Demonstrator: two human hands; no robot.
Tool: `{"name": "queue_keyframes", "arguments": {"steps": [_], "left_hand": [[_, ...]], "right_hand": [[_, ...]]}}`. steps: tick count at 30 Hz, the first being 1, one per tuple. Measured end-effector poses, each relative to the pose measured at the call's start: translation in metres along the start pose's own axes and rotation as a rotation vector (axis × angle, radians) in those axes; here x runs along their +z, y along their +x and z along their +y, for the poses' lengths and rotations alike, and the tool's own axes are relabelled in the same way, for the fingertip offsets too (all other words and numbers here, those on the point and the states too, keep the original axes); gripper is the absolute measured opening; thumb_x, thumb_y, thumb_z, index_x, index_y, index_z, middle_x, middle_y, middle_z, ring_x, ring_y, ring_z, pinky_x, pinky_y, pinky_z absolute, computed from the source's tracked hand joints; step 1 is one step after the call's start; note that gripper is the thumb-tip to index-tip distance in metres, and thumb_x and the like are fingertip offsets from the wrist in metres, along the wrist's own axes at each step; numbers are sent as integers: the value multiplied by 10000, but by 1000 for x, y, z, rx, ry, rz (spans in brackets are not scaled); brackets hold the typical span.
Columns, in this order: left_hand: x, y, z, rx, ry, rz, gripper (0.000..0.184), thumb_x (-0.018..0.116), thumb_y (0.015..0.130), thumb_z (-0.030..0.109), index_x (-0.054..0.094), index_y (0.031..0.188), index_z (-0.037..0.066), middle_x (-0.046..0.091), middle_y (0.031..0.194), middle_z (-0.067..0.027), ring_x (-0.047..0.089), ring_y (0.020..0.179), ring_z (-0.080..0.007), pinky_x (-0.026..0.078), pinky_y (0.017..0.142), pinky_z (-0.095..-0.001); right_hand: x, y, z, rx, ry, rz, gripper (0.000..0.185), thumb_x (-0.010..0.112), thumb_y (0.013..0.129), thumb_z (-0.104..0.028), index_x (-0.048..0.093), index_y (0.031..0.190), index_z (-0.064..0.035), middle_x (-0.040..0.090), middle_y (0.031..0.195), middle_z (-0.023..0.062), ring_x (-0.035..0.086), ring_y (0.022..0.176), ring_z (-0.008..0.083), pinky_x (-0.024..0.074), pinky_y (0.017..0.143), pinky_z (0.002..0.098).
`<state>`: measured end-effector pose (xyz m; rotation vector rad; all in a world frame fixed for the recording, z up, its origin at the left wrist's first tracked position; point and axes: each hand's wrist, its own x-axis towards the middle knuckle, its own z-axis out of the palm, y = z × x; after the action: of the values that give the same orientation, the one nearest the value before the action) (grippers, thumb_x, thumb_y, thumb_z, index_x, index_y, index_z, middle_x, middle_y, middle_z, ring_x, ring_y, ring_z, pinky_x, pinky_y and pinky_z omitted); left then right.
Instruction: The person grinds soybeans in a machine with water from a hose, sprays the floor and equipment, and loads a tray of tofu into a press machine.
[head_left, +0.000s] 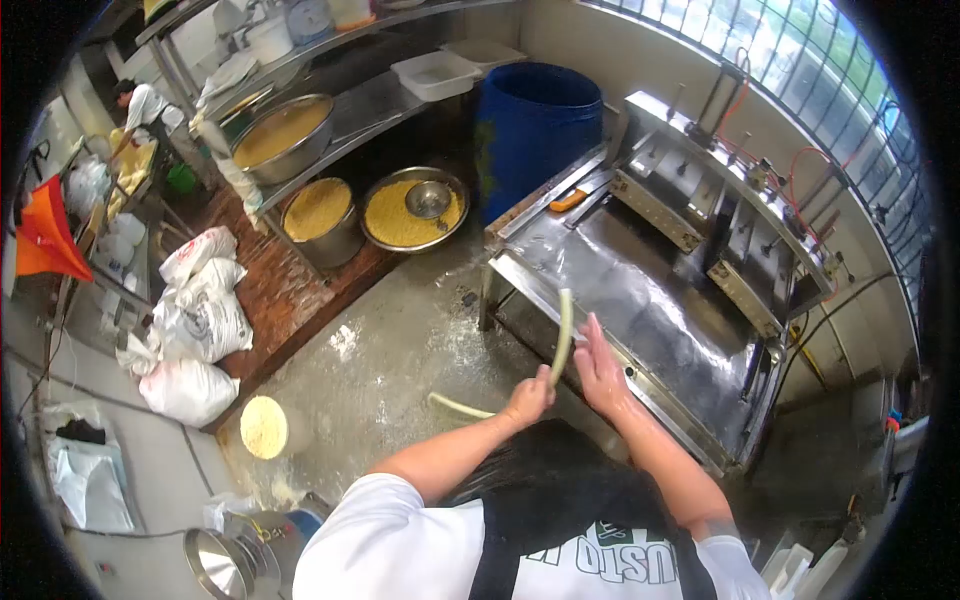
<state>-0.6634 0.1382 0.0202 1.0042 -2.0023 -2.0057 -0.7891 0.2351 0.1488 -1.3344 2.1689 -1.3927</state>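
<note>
My left hand [530, 397] is closed around a long, pale yellow-green flexible strip [565, 325]. One end curves up past the fist and the other sticks out to the left; whether it is a hose or a rope of dough I cannot tell. My right hand [601, 370] is open, fingers stretched and held together, just right of the strip's upper part. Both hands are in front of a steel worktable [640, 290], near its front edge. On that table's far side stands a metal press-like machine [670, 195].
An orange-handled tool [568, 201] lies at the table's left corner. Behind is a blue barrel [540, 120]. A bowl of yellow crumbs [400, 215] and a pot [322, 225] stand under a shelf. White sacks [205, 320] and a bucket [265, 428] are left. Another person [155, 110] works far left.
</note>
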Motion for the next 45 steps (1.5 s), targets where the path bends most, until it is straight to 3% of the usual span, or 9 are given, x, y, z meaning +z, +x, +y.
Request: {"name": "queue_keyframes", "arguments": {"steps": [3, 9, 11, 12, 16, 18, 22, 31, 45], "left_hand": [[14, -29, 15, -50, -172, -187, 763, 230, 1051, 616, 531, 608, 71, 496, 549, -48, 500, 530, -201, 440, 591, -379], [25, -35, 3, -38, -660, -355, 597, 321, 1062, 518, 616, 886, 29, 622, 759, -69, 572, 652, -194, 500, 662, -326], [12, -29, 2, 175, -191, -90, 470, 403, 1053, 431, 623, 1043, 16, 658, 898, -79, 612, 788, -183, 511, 719, -302], [1, -28, 8, 369, 7, 66, 388, 463, 1031, 363, 628, 1132, 27, 671, 976, -73, 616, 889, -175, 505, 754, -295], [-72, 5, 13, -224, -662, 321, 206, 504, 998, 308, 552, 1059, 117, 596, 889, -33, 612, 710, -176, 517, 619, -341], [-102, 15, 12, -221, -856, 427, 134, 517, 987, 219, 547, 1075, 123, 595, 857, -38, 586, 676, -168, 524, 594, -365], [-106, 14, 34, -53, -1064, 591, 84, 563, 998, 183, 583, 1039, 112, 612, 841, -29, 589, 706, -165, 504, 655, -347], [-96, 3, 4, -80, -696, 820, 157, 553, 1033, 243, 576, 1021, 89, 563, 754, -15, 489, 582, -137, 380, 457, -342], [-81, -110, -56, -189, -343, 847, 114, 592, 953, 195, 640, 996, 101, 618, 835, -39, 603, 734, -164, 489, 654, -345]], "right_hand": [[11, 16, -21, -111, 95, -25, 515, 472, 1047, -97, 361, 1543, -11, 587, 1140, 133, 637, 794, 181, 544, 740, 321], [28, 20, -44, 0, 148, -283, 568, 474, 1007, -108, 370, 1564, -139, 672, 1028, 200, 677, 888, 298, 532, 861, 406], [26, 25, -51, -75, -87, -513, 594, 447, 995, -135, 333, 1578, -153, 663, 1107, 277, 667, 999, 423, 511, 912, 454], [27, 25, -45, -156, -108, -538, 643, 449, 996, -144, 279, 1608, -242, 635, 811, 211, 661, 742, 304, 535, 771, 423], [17, 9, -50, 20, -114, -752, 620, 437, 1007, -174, 276, 1602, -239, 693, 953, 265, 699, 887, 411, 538, 829, 473], [19, -4, -28, -40, -144, -823, 613, 434, 1018, -210, 243, 1600, -192, 667, 1010, 344, 643, 950, 516, 507, 852, 553], [19, -29, -17, -93, -192, -852, 582, 451, 1042, -224, 237, 1582, -184, 663, 1035, 332, 629, 950, 522, 496, 848, 577], [-14, -39, -23, -213, -169, -915, 467, 458, 1048, -272, 344, 1498, -216, 676, 993, 323, 655, 938, 497, 511, 831, 577], [10, -41, 67, 50, -376, -857, 402, 486, 1025, -298, 411, 1409, -203, 672, 1056, 311, 639, 1012, 498, 487, 890, 585]]}}
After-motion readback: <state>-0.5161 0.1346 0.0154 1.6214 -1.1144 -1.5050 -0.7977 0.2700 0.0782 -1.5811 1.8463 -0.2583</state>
